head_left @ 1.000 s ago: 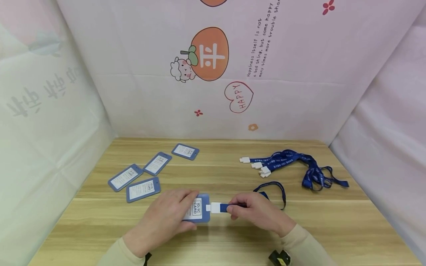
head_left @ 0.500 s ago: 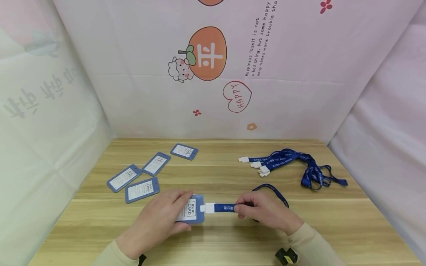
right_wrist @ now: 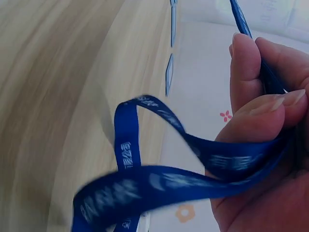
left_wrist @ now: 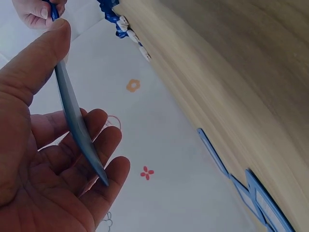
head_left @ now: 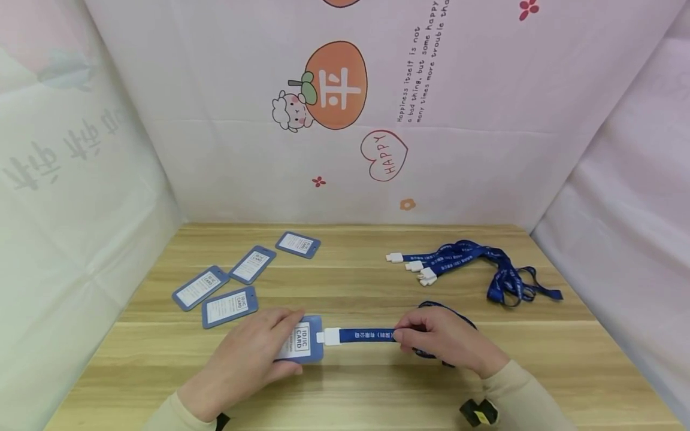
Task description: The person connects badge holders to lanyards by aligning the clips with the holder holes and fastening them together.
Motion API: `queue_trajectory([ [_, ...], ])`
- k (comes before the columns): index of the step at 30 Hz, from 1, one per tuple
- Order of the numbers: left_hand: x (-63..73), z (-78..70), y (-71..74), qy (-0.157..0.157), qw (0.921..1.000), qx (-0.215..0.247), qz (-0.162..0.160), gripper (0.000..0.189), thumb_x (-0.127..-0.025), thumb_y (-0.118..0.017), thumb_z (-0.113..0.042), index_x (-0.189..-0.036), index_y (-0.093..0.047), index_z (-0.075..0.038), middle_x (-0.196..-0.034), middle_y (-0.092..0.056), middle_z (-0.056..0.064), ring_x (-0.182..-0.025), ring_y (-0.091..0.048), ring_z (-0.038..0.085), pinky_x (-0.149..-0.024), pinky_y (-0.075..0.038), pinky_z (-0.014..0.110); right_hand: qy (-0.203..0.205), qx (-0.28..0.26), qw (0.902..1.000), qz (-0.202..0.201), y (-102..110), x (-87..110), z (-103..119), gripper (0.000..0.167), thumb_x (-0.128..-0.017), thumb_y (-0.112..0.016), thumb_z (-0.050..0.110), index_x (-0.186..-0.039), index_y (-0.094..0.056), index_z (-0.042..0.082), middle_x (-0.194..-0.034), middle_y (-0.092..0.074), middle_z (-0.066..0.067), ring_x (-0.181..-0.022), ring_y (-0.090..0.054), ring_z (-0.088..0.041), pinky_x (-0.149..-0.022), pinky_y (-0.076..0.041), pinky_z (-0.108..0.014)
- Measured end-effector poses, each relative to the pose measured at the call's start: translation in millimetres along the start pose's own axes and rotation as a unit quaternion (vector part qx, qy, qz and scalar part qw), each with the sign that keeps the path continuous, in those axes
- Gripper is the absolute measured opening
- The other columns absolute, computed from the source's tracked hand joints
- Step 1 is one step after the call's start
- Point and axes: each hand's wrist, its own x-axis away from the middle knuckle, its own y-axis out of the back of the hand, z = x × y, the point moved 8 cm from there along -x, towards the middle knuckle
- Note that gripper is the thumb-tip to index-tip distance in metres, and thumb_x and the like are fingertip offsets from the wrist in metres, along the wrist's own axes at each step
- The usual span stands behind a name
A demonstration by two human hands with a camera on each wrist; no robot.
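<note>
Backed by pale cloth (head_left: 242, 173) printed with an orange fruit (head_left: 353, 66), a cartoon sheep (head_left: 291, 112), a heart (head_left: 384, 155) lettered "HAPPY," English text (head_left: 423, 78) and flowers (head_left: 529, 9), beyond a wood-grain surface (head_left: 329, 284).

from the strap (head_left: 366, 335): passable lane at 12 o'clock, ending at the rear cloth (head_left: 242, 179). obstructions: four card holders (head_left: 230, 307) at 10, lanyard pile (head_left: 501, 272) at 2, left hand (head_left: 245, 356) at 9, right hand (head_left: 450, 340) at 3.

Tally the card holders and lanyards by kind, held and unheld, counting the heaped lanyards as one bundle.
Card holders lying on the table: 4
Card holder gripped by the left hand: 1
Lanyard pinched by the right hand: 1
Lanyard bundle, strands overlapping: 1
Total: 7
</note>
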Motion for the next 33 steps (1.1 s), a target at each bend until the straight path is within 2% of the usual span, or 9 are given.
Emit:
queue_trajectory([
  [7,3.0,5.7,1.5,0.009,0.9999,-0.006,0.000,0.090,-0.077,-0.087,-0.056,-0.146,-0.058,-0.005,-0.129,-0.068,0.008,-0.115,-0.066,0.023,-0.099,-0.058,0.042,0.003,-0.017,0.9998,0.010,6,4.8,-5,0.021,-0.105,-0.064,0.036,-0.099,-0.076,0.021,-0.084,-0.072,0.006,-0.070,-0.059,-0.009,-0.060,-0.049,-0.025],
  [12,4.6,8.7,1.4,0.017,0.9998,-0.004,0.008,0.090,-0.078,-0.086,-0.056,-0.145,-0.059,-0.004,-0.129,-0.069,0.009,-0.116,-0.066,0.024,-0.100,-0.057,0.044,0.006,-0.013,0.9998,0.015,7,6.3,-10,0.021,-0.105,-0.063,0.039,-0.098,-0.076,0.024,-0.085,-0.073,0.008,-0.073,-0.062,-0.009,-0.063,-0.053,-0.026],
  [24,9.8,13.3,4.7,0.021,0.9997,-0.007,0.009,0.087,-0.078,-0.087,-0.055,-0.144,-0.060,-0.005,-0.129,-0.069,0.007,-0.115,-0.066,0.023,-0.099,-0.057,0.044,-0.001,0.009,0.9999,0.009,17,12.7,-17,0.022,-0.105,-0.062,0.043,-0.092,-0.074,0.030,-0.086,-0.072,0.008,-0.068,-0.058,-0.007,-0.058,-0.050,-0.026],
  [29,12.2,15.9,4.3,0.028,0.9994,-0.005,0.017,0.088,-0.078,-0.087,-0.054,-0.146,-0.059,-0.005,-0.129,-0.069,0.006,-0.115,-0.066,0.023,-0.099,-0.057,0.044,-0.009,-0.001,0.9999,0.012,20,17.5,-23,0.024,-0.105,-0.062,0.041,-0.093,-0.075,0.024,-0.091,-0.075,0.002,-0.081,-0.068,-0.010,-0.065,-0.056,-0.028],
  [33,13.4,19.1,3.7,0.036,0.9990,-0.005,0.024,0.088,-0.078,-0.087,-0.055,-0.146,-0.060,-0.007,-0.129,-0.069,0.005,-0.115,-0.066,0.021,-0.100,-0.057,0.043,-0.008,0.001,0.9999,0.009,24,22.1,-28,0.025,-0.105,-0.062,0.040,-0.092,-0.074,0.023,-0.087,-0.073,0.004,-0.075,-0.064,-0.009,-0.061,-0.053,-0.027],
])
